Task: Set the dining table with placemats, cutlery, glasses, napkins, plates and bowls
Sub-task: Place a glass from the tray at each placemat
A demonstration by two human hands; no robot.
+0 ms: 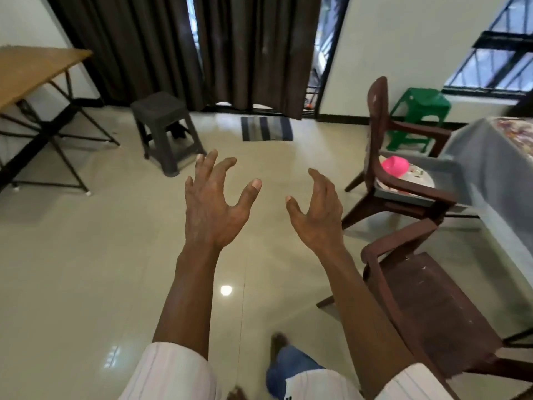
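Left hand and right hand both empty, fingers spread and loosely curved, raised over the tiled floor. Pink bowl sits on a plate on the far brown chair, right of the right hand, well apart. Grey-clothed worktop at right edge. Grey stool and dark curtains beyond.

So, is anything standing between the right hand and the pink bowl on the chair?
Yes. The chair's backrest rises between the empty right hand and the pink bowl, and its near armrest runs in front of the bowl. Reaching over the armrest looks possible.
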